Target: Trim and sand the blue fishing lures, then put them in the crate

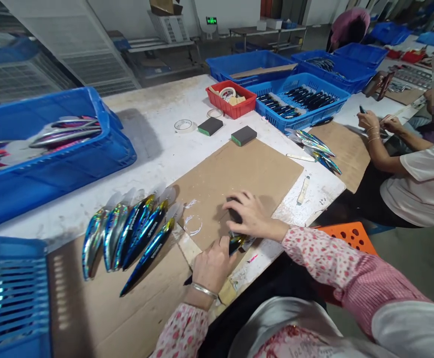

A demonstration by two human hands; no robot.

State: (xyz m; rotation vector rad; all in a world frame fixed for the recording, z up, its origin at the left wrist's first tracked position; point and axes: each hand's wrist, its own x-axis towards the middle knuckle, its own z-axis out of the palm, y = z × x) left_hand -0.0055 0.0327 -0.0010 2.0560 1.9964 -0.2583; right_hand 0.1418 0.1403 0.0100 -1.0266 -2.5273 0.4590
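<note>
My left hand is closed around a dark fishing lure near the table's front edge. The lure's yellowish end shows past the fingers, and the hand hides most of its body. Just above it, my right hand grips a dark block that resembles the black-and-green sanding blocks farther back. Both hands are close together over a brown cardboard sheet. To the left, several shiny blue and silver fishing lures with clear lips lie side by side on another cardboard sheet.
Two sanding blocks, tape rolls and a red bin sit beyond the cardboard. Blue crates of lures stand left, and another blue basket is at the back. A co-worker sits at the right beside more lures.
</note>
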